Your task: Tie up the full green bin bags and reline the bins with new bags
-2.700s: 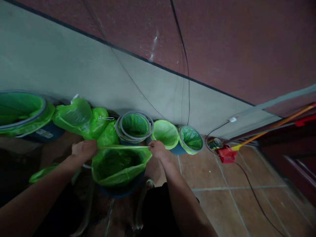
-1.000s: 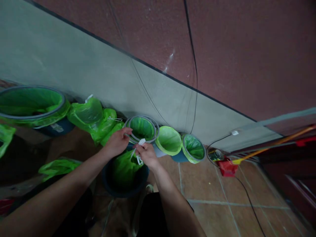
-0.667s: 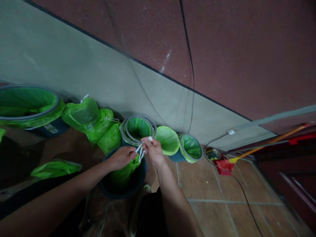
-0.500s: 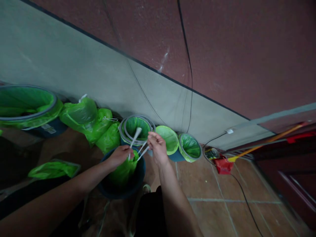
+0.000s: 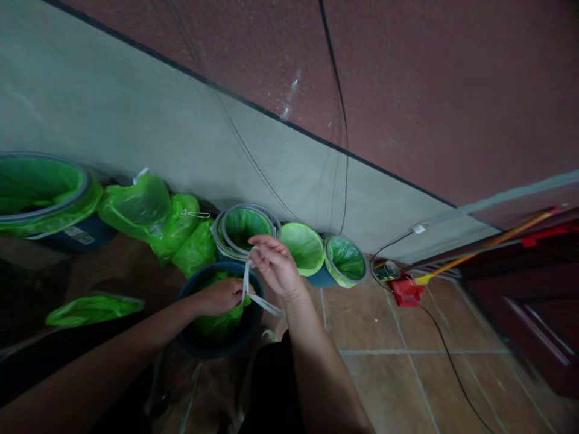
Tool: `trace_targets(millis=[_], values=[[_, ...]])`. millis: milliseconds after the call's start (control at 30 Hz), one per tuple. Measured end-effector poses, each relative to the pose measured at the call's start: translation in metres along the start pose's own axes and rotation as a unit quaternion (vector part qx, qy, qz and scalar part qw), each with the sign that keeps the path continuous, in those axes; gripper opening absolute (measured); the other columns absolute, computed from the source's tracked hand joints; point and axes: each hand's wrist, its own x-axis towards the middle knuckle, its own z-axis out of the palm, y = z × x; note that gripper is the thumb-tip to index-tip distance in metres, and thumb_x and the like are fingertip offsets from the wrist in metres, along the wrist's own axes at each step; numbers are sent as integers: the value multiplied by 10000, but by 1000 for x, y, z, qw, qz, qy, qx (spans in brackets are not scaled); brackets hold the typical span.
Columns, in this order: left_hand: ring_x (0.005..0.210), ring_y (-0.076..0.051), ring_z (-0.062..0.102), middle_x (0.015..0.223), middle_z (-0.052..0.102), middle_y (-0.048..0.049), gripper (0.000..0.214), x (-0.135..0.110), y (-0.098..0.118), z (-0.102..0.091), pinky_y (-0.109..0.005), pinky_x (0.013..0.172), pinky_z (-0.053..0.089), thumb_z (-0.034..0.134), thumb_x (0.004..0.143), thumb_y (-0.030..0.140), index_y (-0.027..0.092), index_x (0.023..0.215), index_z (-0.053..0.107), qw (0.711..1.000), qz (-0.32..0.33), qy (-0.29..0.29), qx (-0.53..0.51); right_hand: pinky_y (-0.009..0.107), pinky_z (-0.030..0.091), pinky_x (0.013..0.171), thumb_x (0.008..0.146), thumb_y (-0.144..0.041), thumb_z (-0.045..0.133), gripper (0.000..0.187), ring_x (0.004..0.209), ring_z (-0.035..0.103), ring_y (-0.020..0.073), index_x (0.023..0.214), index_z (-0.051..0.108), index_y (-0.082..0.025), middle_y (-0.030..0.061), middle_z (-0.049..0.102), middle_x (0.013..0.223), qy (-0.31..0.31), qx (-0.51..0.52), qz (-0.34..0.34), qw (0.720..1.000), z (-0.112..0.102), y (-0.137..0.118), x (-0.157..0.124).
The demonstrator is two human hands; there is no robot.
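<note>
A green garbage bag sits inside a dark blue bin on the floor in front of me. My left hand is closed at the gathered top of the bag, around the base of its white drawstring. Above and to the right, my right hand pinches the upper part of that drawstring between thumb and fingers. One strip of the drawstring trails off to the right below my right hand. The fingertips of my left hand are partly hidden.
Along the wall stand a large lined bin, tied green bags, stacked bins, and two smaller lined bins. A loose green bag lies left. A red dustpan and black cable are at right.
My right hand has shifted left and slightly down, nearer my left hand. The drawstring's ends have crossed over, with one strip now trailing right. The view has moved slightly.
</note>
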Motion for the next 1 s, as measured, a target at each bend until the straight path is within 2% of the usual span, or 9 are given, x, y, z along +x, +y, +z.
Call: trace_targets(millis=[200, 300, 367, 433, 600, 700, 800, 900, 1000], values=[[622, -155, 504, 613, 571, 19, 220, -9, 14, -16, -250, 615, 357, 587, 784, 378, 209, 664, 663, 999, -3, -38, 3, 262, 492, 651, 763, -439, 696, 282, 631, 487, 115, 942, 644, -228, -25, 517, 703, 177, 18, -38, 983, -32, 0, 11], [565, -142, 471, 562, 536, 16, 358, -7, 11, -16, -255, 576, 337, 529, 827, 459, 201, 612, 651, 999, -31, 6, -23, 269, 517, 640, 777, -467, 698, 374, 661, 539, 124, 1032, 621, -206, -2, 588, 778, 243, -124, 14, 962, -47, 12, 13], [557, -143, 480, 575, 563, 7, 377, -4, 6, -14, -259, 569, 346, 503, 826, 474, 191, 654, 683, 996, -59, 43, -59, 262, 512, 593, 788, -477, 701, 456, 695, 577, 142, 1132, 605, -193, 15, 619, 828, 255, -265, 67, 928, -52, 20, 11], [552, -142, 481, 580, 572, 3, 366, -3, 2, -13, -260, 552, 341, 519, 798, 479, 177, 696, 701, 986, -95, 83, -104, 246, 503, 568, 817, -482, 681, 503, 754, 616, 159, 1211, 585, -185, 38, 648, 897, 232, -346, 92, 904, -51, 25, 9], [515, -119, 432, 533, 533, 17, 354, -2, 2, -15, -258, 531, 308, 560, 727, 479, 152, 696, 692, 959, -145, 149, -195, 216, 479, 513, 892, -502, 611, 470, 690, 652, 146, 1252, 565, -203, 18, 682, 840, 140, -332, 137, 923, -39, 28, -1], [512, -114, 425, 519, 542, 13, 339, -2, 4, -17, -258, 533, 306, 574, 697, 483, 161, 627, 651, 950, -152, 170, -214, 203, 435, 482, 909, -391, 611, 282, 529, 580, 112, 1118, 615, -202, -34, 632, 660, 36, -359, 184, 914, -32, 34, -4], [522, -115, 440, 554, 591, -4, 341, 0, 3, -17, -258, 536, 320, 608, 671, 500, 163, 626, 642, 936, -167, 207, -230, 203, 420, 522, 916, -228, 563, 157, 510, 537, 97, 1058, 617, -190, -61, 567, 588, 6, -397, 144, 906, -27, 43, -3], [561, -128, 483, 616, 636, -25, 353, 2, -2, -17, -265, 564, 359, 640, 647, 506, 154, 664, 662, 925, -165, 229, -256, 216, 435, 552, 911, -203, 555, 263, 546, 556, 106, 1174, 570, -195, -50, 597, 649, -16, -403, 121, 907, -21, 49, -5], [581, -135, 493, 619, 616, -12, 316, 2, -8, -19, -271, 588, 376, 650, 640, 463, 151, 685, 666, 928, -151, 233, -250, 223, 431, 504, 924, -297, 584, 408, 492, 533, 112, 1312, 488, -219, -44, 629, 661, -69, -388, 170, 903, -19, 47, -10]])
